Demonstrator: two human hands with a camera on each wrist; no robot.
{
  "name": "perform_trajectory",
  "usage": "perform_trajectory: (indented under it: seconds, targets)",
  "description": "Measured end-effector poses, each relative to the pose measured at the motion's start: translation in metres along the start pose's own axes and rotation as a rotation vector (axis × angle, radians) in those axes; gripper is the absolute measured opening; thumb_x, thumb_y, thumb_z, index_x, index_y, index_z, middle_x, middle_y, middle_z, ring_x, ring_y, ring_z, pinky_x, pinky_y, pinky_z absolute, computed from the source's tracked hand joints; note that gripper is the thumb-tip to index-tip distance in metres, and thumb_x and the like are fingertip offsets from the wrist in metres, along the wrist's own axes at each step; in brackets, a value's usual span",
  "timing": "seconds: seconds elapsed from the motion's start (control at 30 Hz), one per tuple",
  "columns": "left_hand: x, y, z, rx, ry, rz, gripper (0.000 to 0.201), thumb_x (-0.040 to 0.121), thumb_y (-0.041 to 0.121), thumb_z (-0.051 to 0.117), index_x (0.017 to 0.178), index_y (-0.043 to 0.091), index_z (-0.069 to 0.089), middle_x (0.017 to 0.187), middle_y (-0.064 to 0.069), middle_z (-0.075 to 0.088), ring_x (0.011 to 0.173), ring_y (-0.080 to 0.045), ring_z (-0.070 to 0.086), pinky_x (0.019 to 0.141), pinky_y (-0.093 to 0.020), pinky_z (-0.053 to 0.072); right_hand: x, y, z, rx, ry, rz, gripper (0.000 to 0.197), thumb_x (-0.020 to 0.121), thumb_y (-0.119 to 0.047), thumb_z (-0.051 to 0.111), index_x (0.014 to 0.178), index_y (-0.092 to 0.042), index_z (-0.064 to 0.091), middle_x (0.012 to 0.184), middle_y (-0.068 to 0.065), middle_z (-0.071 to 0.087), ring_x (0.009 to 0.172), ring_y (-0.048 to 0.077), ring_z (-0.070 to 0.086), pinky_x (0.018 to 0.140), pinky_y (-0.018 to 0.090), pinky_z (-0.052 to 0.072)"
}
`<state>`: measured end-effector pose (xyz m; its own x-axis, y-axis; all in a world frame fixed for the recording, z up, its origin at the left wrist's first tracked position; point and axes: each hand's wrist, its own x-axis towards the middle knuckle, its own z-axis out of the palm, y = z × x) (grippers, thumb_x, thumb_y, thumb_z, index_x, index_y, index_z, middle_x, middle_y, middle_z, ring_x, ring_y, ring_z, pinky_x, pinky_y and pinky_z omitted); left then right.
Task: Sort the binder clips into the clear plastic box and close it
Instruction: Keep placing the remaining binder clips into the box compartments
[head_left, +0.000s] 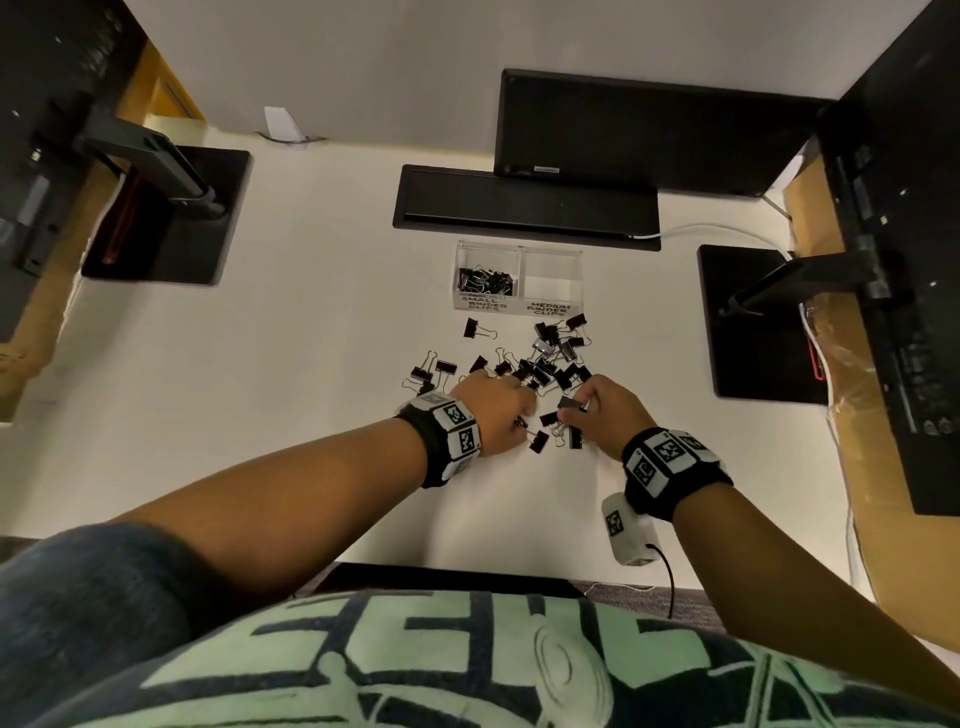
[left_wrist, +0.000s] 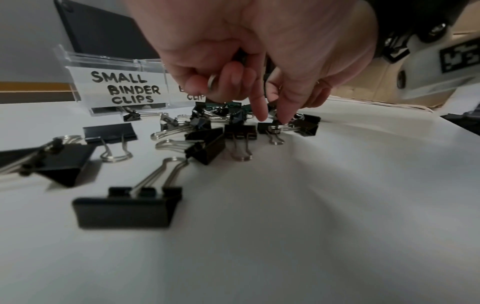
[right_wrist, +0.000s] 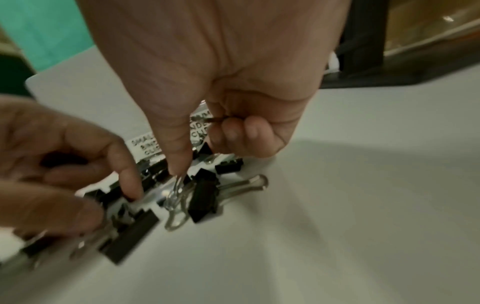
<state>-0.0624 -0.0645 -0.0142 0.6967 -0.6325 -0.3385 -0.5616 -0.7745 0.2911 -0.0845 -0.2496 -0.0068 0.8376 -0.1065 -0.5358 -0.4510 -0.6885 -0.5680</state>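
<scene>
Both forearms are bare. Each wrist carries a black fabric band: left wristband (head_left: 448, 439), right wristband (head_left: 675, 470). White square tiles printed with black-and-white fiducial patterns run along both bands. A white camera housing (head_left: 627, 530) sits under the right wrist, bears one fiducial tag, and has a thin black cable (head_left: 667, 577) leaving it. In the left wrist view, a white mount (left_wrist: 436, 61) shows dark screw heads and a black printed tag. The shirt (head_left: 415, 660) is dark blue-grey with large pale green printed graphics; the left sleeve (head_left: 88, 587) is short.
</scene>
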Motion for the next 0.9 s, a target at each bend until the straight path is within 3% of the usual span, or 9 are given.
perform_trajectory:
  seconds: [0.17, 0.33, 0.47, 0.53, 0.67, 0.77, 0.9]
  targets:
    - [-0.001, -0.001, 0.001, 0.065, -0.053, 0.080, 0.034, 0.089, 0.029, 0.051, 0.122, 0.027, 0.053, 0.119, 0.000, 0.057, 0.100, -0.022, 0.061, 0.094, -0.034, 0.037, 0.006, -0.001, -0.015, 0.132, 0.073, 0.056, 0.027, 0.086, -0.038, 0.063, 0.090, -0.012, 0.057, 0.084, -0.003, 0.057, 0.078, 0.014, 0.054, 0.073, 0.029, 0.042]
    - [-0.001, 0.004, 0.003, 0.099, -0.067, 0.116, 0.024, 0.092, 0.025, 0.049, 0.115, 0.023, 0.055, 0.114, -0.002, 0.057, 0.097, -0.023, 0.061, 0.091, -0.033, 0.036, 0.009, -0.002, -0.022, 0.125, 0.112, 0.048, 0.032, 0.092, -0.038, 0.053, 0.101, -0.008, 0.059, 0.096, 0.001, 0.060, 0.090, 0.018, 0.054, 0.077, 0.028, 0.038]
    - [-0.004, 0.003, 0.002, 0.072, 0.000, 0.151, 0.018, 0.093, 0.026, 0.046, 0.105, 0.022, 0.058, 0.104, -0.001, 0.058, 0.087, -0.022, 0.061, 0.085, -0.031, 0.034, 0.004, 0.001, -0.018, 0.035, 0.097, -0.021, 0.006, 0.085, -0.019, 0.061, 0.088, -0.015, 0.065, 0.075, -0.008, 0.053, 0.072, 0.012, 0.049, 0.058, 0.022, 0.036]
    - [-0.007, 0.001, 0.001, 0.021, 0.014, 0.156, 0.017, 0.092, 0.030, 0.047, 0.102, 0.024, 0.060, 0.102, 0.002, 0.058, 0.087, -0.021, 0.061, 0.085, -0.030, 0.035, 0.000, 0.003, -0.014, -0.076, 0.053, -0.063, 0.004, 0.083, -0.014, 0.063, 0.083, -0.018, 0.065, 0.070, -0.011, 0.051, 0.063, 0.007, 0.046, 0.054, 0.019, 0.033]
    - [-0.013, -0.002, -0.001, -0.028, -0.077, 0.103, 0.015, 0.084, 0.034, 0.056, 0.095, 0.025, 0.062, 0.097, 0.004, 0.055, 0.079, -0.018, 0.055, 0.090, -0.032, 0.040, -0.006, 0.005, -0.009, -0.198, -0.001, -0.111, 0.014, 0.083, -0.015, 0.066, 0.093, -0.024, 0.063, 0.066, -0.016, 0.046, 0.061, 0.009, 0.048, 0.062, 0.023, 0.042]
    - [-0.014, -0.005, -0.005, -0.085, -0.079, 0.048, 0.031, 0.082, 0.037, 0.060, 0.108, 0.022, 0.058, 0.107, 0.003, 0.059, 0.090, -0.020, 0.059, 0.096, -0.033, 0.040, -0.007, 0.005, -0.007, -0.246, -0.013, -0.131, 0.021, 0.084, -0.019, 0.066, 0.104, -0.023, 0.063, 0.070, -0.014, 0.046, 0.069, 0.013, 0.051, 0.068, 0.026, 0.043]
    - [-0.010, -0.006, -0.009, -0.130, -0.007, -0.024, 0.030, 0.089, 0.027, 0.052, 0.118, 0.018, 0.051, 0.121, -0.001, 0.059, 0.099, -0.023, 0.059, 0.097, -0.033, 0.038, -0.006, 0.001, -0.005, -0.302, -0.035, -0.166, 0.023, 0.087, -0.021, 0.063, 0.109, -0.022, 0.062, 0.067, -0.016, 0.040, 0.073, 0.014, 0.049, 0.067, 0.026, 0.039]
